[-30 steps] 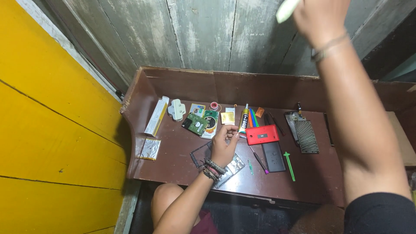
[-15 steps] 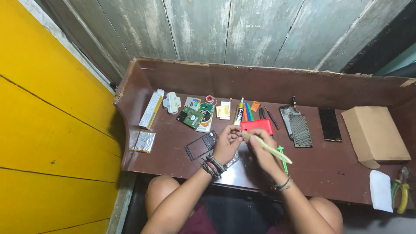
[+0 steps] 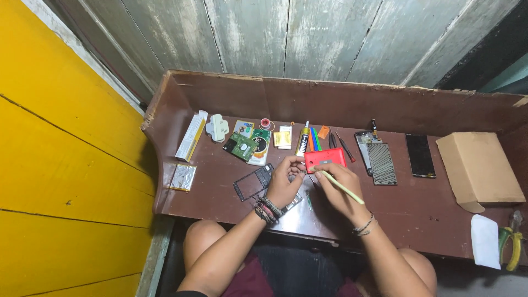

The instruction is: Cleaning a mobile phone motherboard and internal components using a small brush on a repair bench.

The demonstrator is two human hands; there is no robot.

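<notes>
Head view, looking down. Left hand (image 3: 283,184) curled narrow at the near left corner of a red panel (image 3: 325,158), fingertips apparently pinching its edge. Right hand (image 3: 335,190) closed around a pale green stick (image 3: 342,188), tip aimed at the near edge of the same panel, which lies flat on the brown desk (image 3: 429,209), just in front of both hands. Dark open frame (image 3: 252,182) just left of the left hand; green circuit board (image 3: 240,147), glue tube (image 3: 302,140) and coloured tools farther back; black screen (image 3: 421,155) and cardboard box (image 3: 478,168) well to the right.

Possible trouble, judged from this pose: stick tip slipping off the panel's edge under too much push, scratching it or jabbing the left fingertips close by; panel skidding back into the glue tube if the left pinch is loose.

Hard to make out: exact contact between stick tip and panel, hidden behind the knuckles; small dark parts under the left wrist, too blurred to name; yellow-handled pliers (image 3: 514,245) cut off at the right edge beside a white cloth (image 3: 485,240).
</notes>
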